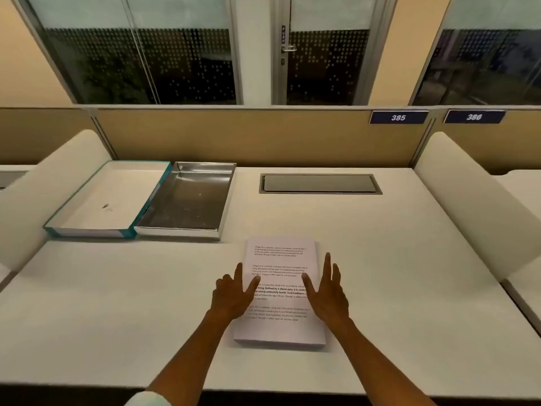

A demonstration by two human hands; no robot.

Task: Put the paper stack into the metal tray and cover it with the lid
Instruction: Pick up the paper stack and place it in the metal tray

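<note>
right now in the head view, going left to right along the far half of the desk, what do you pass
teal-edged lid, lying upside down → metal tray, empty, right beside it → grey cable hatch set into the desk top. The paper stack and both hands sit nearer, so they are left out.

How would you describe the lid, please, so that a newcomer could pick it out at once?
Look at the far left of the white desk, just before the tan partition. Two shallow rectangular trays sit side by side there, and the lid is the left one. It is white inside with teal edges, whereas the metal tray is shiny steel.
</note>
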